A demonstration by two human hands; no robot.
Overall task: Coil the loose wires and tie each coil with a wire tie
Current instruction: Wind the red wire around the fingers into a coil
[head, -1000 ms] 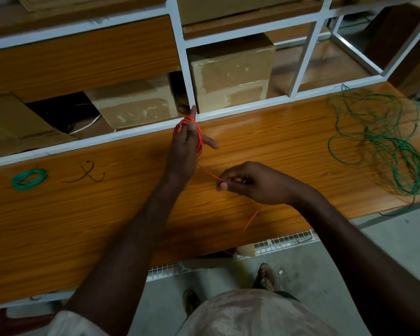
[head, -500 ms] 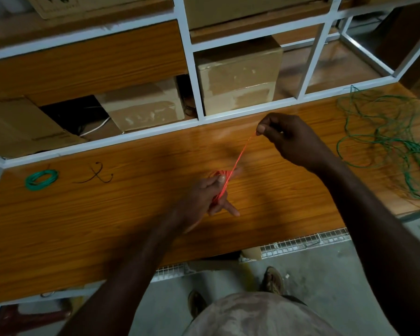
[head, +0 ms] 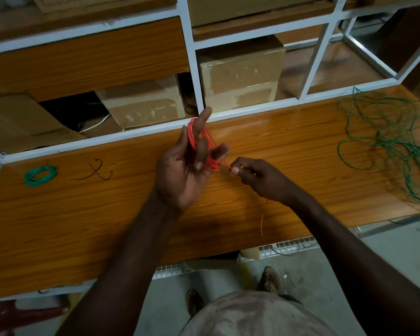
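A red wire (head: 209,151) is looped several times around the spread fingers of my left hand (head: 187,166), palm up over the middle of the wooden shelf (head: 58,226). My right hand (head: 257,177) pinches the red wire's free strand just right of the coil; the rest of the strand trails down past the shelf's front edge. A tangled loose green wire (head: 393,146) lies at the shelf's right end. A small green coil (head: 40,175) lies at the left, with dark wire ties (head: 95,170) crossed beside it.
A white metal rack frame (head: 192,57) rises behind the shelf, with cardboard boxes (head: 240,76) in its bays. Below the front edge are a wire mesh tray (head: 284,246), the concrete floor and my shoes.
My left hand rose back toward the rack with its palm turned up. My right hand came down from the upper right to beside the coil, laying another turn of red wire.
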